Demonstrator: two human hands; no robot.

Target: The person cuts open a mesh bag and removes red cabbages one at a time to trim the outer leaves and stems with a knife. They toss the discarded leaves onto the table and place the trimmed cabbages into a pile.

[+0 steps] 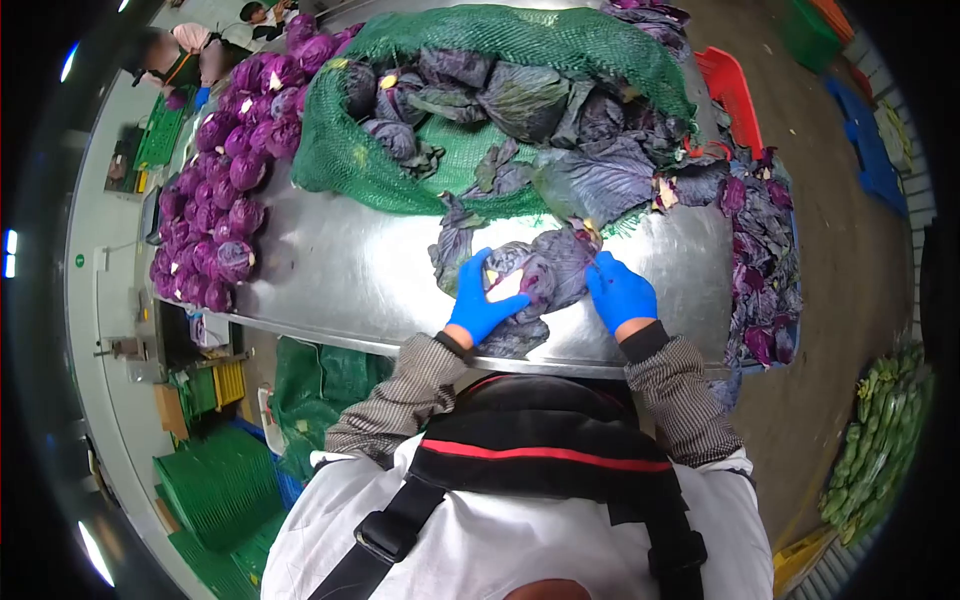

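Note:
A red cabbage [545, 272] with loose outer leaves lies on the steel table [350, 270] near its front edge. My left hand [483, 298], in a blue glove, grips the cabbage's left side by the pale stem end. My right hand [617, 290], also in a blue glove, holds the cabbage's right side, fingers closed on an outer leaf. A few dark loose leaves [512, 338] lie under and in front of the cabbage.
A green net sack [420, 160] full of untrimmed cabbages lies open across the back of the table. Trimmed purple cabbages [225, 190] are piled along the left end. Leaf scraps [762, 260] heap at the right. Green crates [215, 485] stand below left; people work at the far left.

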